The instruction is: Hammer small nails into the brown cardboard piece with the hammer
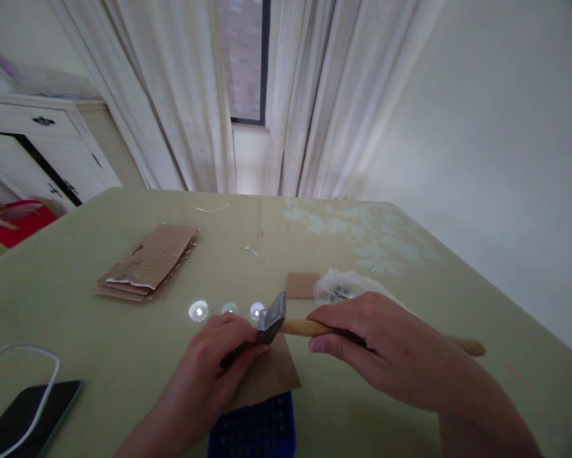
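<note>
My right hand [376, 346] is wrapped round the wooden handle of a hammer [286, 321], whose grey metal head sits just right of my left fingertips. My left hand [214, 366] is pinched closed, pressing something small and dark down on a brown cardboard sheet [273, 375]; what it grips is hidden under the fingers. The cardboard lies on a blue perforated board [261, 432] at the near table edge.
A stack of perforated cardboard pieces [147, 261] lies at mid left on the green table [99, 331]. A small cardboard square [301, 285] and a clear plastic bag [343, 287] sit behind the hammer. A black phone [28, 420] with a white cable [28, 356] lies at near left.
</note>
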`<state>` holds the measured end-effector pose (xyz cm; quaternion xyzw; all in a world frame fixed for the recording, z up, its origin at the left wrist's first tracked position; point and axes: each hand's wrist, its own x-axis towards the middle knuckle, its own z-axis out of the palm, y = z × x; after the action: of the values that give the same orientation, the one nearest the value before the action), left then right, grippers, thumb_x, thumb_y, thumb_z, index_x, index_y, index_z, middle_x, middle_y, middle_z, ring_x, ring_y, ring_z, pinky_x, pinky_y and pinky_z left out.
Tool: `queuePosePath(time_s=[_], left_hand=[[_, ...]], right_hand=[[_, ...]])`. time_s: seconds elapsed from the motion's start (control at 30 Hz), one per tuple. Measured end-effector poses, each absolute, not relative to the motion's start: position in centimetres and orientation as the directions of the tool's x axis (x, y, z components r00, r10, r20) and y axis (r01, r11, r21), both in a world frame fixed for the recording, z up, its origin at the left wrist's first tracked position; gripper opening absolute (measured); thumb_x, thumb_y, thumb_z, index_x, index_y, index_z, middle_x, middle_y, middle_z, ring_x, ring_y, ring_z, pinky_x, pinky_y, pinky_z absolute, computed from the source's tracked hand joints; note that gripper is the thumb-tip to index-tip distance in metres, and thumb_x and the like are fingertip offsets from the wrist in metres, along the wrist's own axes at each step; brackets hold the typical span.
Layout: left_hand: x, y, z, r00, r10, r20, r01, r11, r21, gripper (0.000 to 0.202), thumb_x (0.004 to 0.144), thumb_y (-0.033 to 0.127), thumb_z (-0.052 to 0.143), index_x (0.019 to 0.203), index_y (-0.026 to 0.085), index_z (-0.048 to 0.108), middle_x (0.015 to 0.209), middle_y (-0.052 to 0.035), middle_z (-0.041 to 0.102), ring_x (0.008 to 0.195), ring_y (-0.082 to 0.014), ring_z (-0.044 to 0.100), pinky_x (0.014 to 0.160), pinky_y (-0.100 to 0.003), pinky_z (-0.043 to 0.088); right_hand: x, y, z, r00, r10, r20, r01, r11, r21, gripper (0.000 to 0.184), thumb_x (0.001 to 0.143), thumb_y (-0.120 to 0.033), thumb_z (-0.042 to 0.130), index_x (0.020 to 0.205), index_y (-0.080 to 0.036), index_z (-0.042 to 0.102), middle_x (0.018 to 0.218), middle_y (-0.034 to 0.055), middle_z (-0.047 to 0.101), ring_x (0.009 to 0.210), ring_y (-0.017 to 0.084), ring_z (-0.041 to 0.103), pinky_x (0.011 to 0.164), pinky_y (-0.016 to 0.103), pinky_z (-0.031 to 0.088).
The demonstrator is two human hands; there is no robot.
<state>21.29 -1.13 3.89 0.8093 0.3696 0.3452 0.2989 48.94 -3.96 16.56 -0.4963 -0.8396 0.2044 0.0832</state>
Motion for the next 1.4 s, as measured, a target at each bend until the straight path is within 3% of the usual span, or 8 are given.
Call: queuePosePath(time_s=[0.17,0.37,0.57,0.67,0.8,1.0,1.17,1.4], left_hand=[[21.4,-1.0,3.8,0.486,0.796,0.361,0.366,-0.561,0.743,0.015,0.105,0.020,0.068,0.096,0.028,0.077,0.093,0.0021,0.078,0.089,-0.0171,0.070,0.081,-0.026,0.052],[21.6,-1.0,4.1,0.510,0.799,0.318,0.353,-0.531,0.770,0.019,0.103,0.019,0.069,0.096,0.030,0.082,0.104,-0.0006,0.078,0.092,-0.0178,0.072,0.080,-0.024,0.055],[21.7,-1.1,4.2,0.486,0.836,0.254,0.390,-0.468,0.793,0.019,0.102,0.023,0.069,0.089,0.028,0.082,0.099,-0.0017,0.076,0.085,-0.0172,0.071,0.077,-0.024,0.056],[21.7,-1.1,4.2,0.498,0.842,0.208,0.389,-0.431,0.814,0.007,0.096,0.025,0.078,0.096,0.029,0.084,0.108,-0.0019,0.078,0.094,-0.0192,0.074,0.081,-0.025,0.058],[21.7,-1.2,4.1,0.473,0.866,0.160,0.405,-0.375,0.834,0.023,0.086,0.028,0.089,0.108,0.031,0.085,0.120,-0.0028,0.078,0.107,-0.0240,0.075,0.090,-0.029,0.059],[21.9,-1.1,3.9,0.458,0.880,0.122,0.394,-0.325,0.860,0.023,0.084,0.027,0.088,0.106,0.030,0.085,0.114,-0.0034,0.080,0.103,-0.0252,0.075,0.088,-0.031,0.060],[21.8,-1.1,3.9,0.467,0.882,0.064,0.432,-0.291,0.854,0.022,0.087,0.034,0.087,0.107,0.028,0.083,0.103,-0.0016,0.082,0.093,-0.0244,0.075,0.083,-0.031,0.058],[21.8,-1.1,4.0,0.454,0.890,0.047,0.418,-0.259,0.871,0.028,0.087,0.036,0.085,0.113,0.029,0.083,0.108,-0.0013,0.085,0.098,-0.0257,0.078,0.084,-0.031,0.059]], right_hand=[[49.0,-4.3,16.4,-0.481,0.876,-0.031,0.796,0.422,-0.434,0.028,0.116,-0.043,0.056,0.103,-0.026,0.073,0.093,-0.0013,0.079,0.086,0.020,0.071,0.078,0.034,0.039],[48.8,-4.1,16.3,-0.500,0.858,-0.119,0.824,0.429,-0.371,0.032,0.114,-0.044,0.060,0.091,-0.023,0.068,0.087,-0.0006,0.077,0.081,0.021,0.070,0.074,0.035,0.038],[48.9,-3.9,16.2,-0.498,0.864,-0.073,0.811,0.434,-0.392,0.030,0.115,-0.046,0.057,0.101,-0.025,0.073,0.092,-0.0006,0.079,0.084,0.020,0.070,0.075,0.034,0.039],[48.8,-3.7,16.1,-0.506,0.851,-0.139,0.825,0.431,-0.366,0.031,0.114,-0.042,0.061,0.092,-0.023,0.070,0.085,0.0000,0.077,0.080,0.020,0.069,0.072,0.033,0.038],[48.9,-3.4,16.0,-0.499,0.862,-0.090,0.813,0.430,-0.393,0.035,0.115,-0.047,0.058,0.092,-0.023,0.069,0.086,-0.0002,0.076,0.082,0.019,0.068,0.073,0.032,0.037],[48.7,-2.8,15.5,-0.522,0.828,-0.203,0.830,0.439,-0.343,0.028,0.112,-0.042,0.064,0.093,-0.023,0.072,0.082,0.0002,0.076,0.080,0.021,0.069,0.071,0.032,0.036],[48.7,-2.8,15.3,-0.519,0.841,-0.151,0.813,0.432,-0.391,0.032,0.113,-0.044,0.061,0.092,-0.022,0.071,0.082,0.0006,0.075,0.079,0.019,0.068,0.071,0.031,0.037],[48.8,-2.9,15.6,-0.524,0.834,-0.175,0.817,0.433,-0.382,0.030,0.112,-0.043,0.063,0.092,-0.023,0.072,0.081,-0.0006,0.074,0.078,0.019,0.068,0.071,0.032,0.036]])
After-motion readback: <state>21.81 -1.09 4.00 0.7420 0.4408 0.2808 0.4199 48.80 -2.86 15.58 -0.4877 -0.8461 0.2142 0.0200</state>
